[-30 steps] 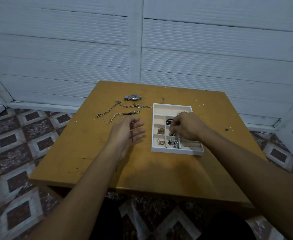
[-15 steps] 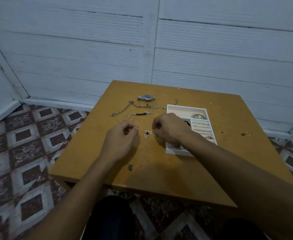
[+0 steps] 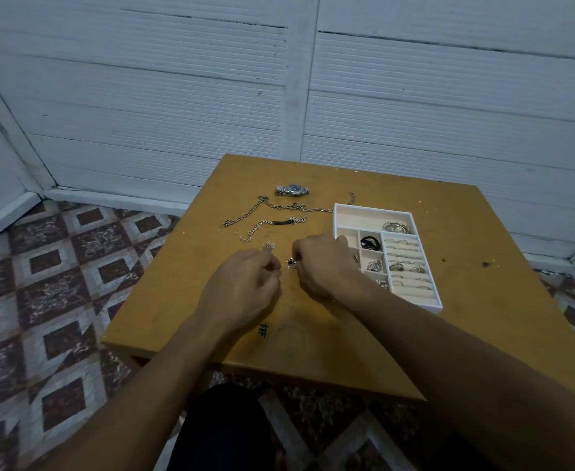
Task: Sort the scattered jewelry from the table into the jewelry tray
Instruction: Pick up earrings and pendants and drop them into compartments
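Note:
A white jewelry tray (image 3: pixel 427 295) with several compartments lies at the right of the wooden table (image 3: pixel 466 300); rings, black bands and small pieces lie in it. My right hand (image 3: pixel 323 263) sits just left of the tray and pinches a small dark-stoned piece (image 3: pixel 291 263). My left hand (image 3: pixel 245 287) is beside it with curled fingers; a small silver piece (image 3: pixel 268 246) shows at its fingertips, though whether the fingers hold it is unclear. Farther back lie a long chain (image 3: pixel 279 207), a bracelet (image 3: pixel 272 224) with a black bar and a wristwatch (image 3: pixel 292 189).
White panelled walls close off the back and left. A patterned tile floor (image 3: pixel 51 283) surrounds the table. A small black hash mark (image 3: pixel 263 330) is drawn on the tabletop near the front edge. My dark-clothed knee (image 3: pixel 221 430) is under the table's front.
My right hand left the tray and came to the tabletop beside my left hand, now pinching a small dark-stoned piece. My left hand's fingers curled. The view shifted left.

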Tool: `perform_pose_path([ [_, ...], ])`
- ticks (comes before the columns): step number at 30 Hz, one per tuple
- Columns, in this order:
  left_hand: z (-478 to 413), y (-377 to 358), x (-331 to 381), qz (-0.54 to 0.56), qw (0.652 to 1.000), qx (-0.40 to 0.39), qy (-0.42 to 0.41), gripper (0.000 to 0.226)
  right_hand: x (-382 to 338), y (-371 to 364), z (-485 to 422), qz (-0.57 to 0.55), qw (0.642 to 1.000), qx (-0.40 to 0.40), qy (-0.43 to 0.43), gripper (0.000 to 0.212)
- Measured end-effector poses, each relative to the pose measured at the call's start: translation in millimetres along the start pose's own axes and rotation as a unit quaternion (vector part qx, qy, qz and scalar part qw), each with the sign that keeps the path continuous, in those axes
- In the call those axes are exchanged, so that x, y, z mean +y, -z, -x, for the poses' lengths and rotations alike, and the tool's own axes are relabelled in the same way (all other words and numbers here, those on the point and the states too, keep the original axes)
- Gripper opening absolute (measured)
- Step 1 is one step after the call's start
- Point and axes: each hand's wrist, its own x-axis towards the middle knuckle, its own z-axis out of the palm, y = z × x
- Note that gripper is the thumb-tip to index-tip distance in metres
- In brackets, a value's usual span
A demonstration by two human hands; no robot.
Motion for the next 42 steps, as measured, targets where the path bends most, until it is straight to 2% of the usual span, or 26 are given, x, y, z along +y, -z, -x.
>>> perform_pose_path([
  [7,8,2,4,-0.001,1.0,-0.012,-0.009,0.019,-1,9,6,-0.025,0.999,-0.021,0.002,0.015],
  [10,13,4,7,0.005,1.0,-0.011,-0.005,0.019,2,14,14,-0.089,0.996,-0.018,-0.009,0.004],
  [13,17,4,12,0.019,1.0,-0.01,-0.001,0.019,6,21,29,-0.193,0.981,-0.006,-0.018,0.01],
  [16,21,3,25,0.062,0.998,-0.007,0.019,0.022,11,32,44,-0.264,0.964,0.01,-0.015,0.01],
  [20,24,-1,40,0.205,0.971,0.015,0.12,0.02,18,43,60,-0.314,0.949,0.012,-0.014,0.007],
  [22,24,-7,48,0.305,0.932,0.036,0.19,0.015,21,45,67,-0.33,0.944,0.013,-0.016,0.006],
  [23,23,-10,54,0.369,0.9,0.048,0.229,0.014,22,46,71,-0.334,0.942,0.014,-0.015,0.007],
  [25,21,-16,66,0.505,0.807,0.06,0.302,0.018,23,47,78,-0.334,0.942,0.019,-0.009,0.009],
  [26,20,-19,71,0.545,0.772,0.06,0.321,0.021,24,48,82,-0.333,0.943,0.019,-0.005,0.01],
  [32,19,-30,87,0.698,0.618,0.047,0.358,0.033,21,57,101,-0.327,0.945,-0.007,0.022,0.013],
  [37,25,-34,97,0.763,0.538,-0.006,0.36,0.05,20,60,109,-0.309,0.95,-0.009,0.035,0.017],
  [42,33,-37,104,0.79,0.493,-0.039,0.363,0.048,25,58,109,-0.253,0.967,0.015,0.026,0.016],
])
